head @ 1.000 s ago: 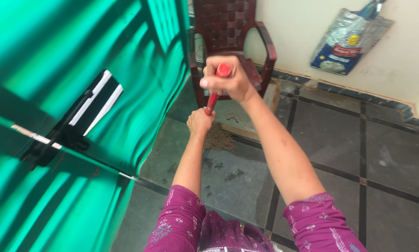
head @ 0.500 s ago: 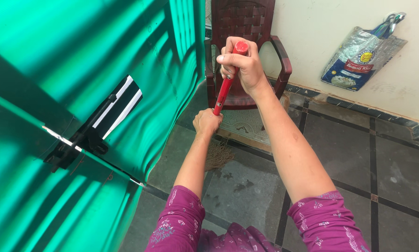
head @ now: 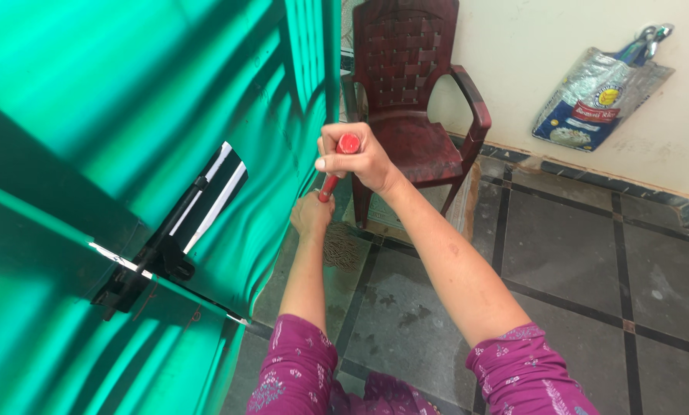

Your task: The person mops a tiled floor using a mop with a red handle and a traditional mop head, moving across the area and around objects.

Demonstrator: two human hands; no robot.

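Note:
My right hand [head: 357, 157] grips the top end of a red broom handle [head: 347, 144]. Lower down, my left hand [head: 311, 214] is closed around the same handle, whose red shaft shows between the two hands. The brown bristle head of the broom [head: 342, 247] rests on the dark tiled floor [head: 559, 253] just below my left hand, close to the foot of the green corrugated door [head: 152, 115].
A dark red plastic armchair [head: 414, 100] stands against the cream wall beyond the broom. A printed sack [head: 598, 96] hangs on the wall at the right. A black latch [head: 168, 238] sticks out from the green door on the left. A doormat lies under the chair.
Both hands and the broom have shifted left toward the green door, and the bristle head has swept closer to it. The view has turned slightly, showing more of the chair.

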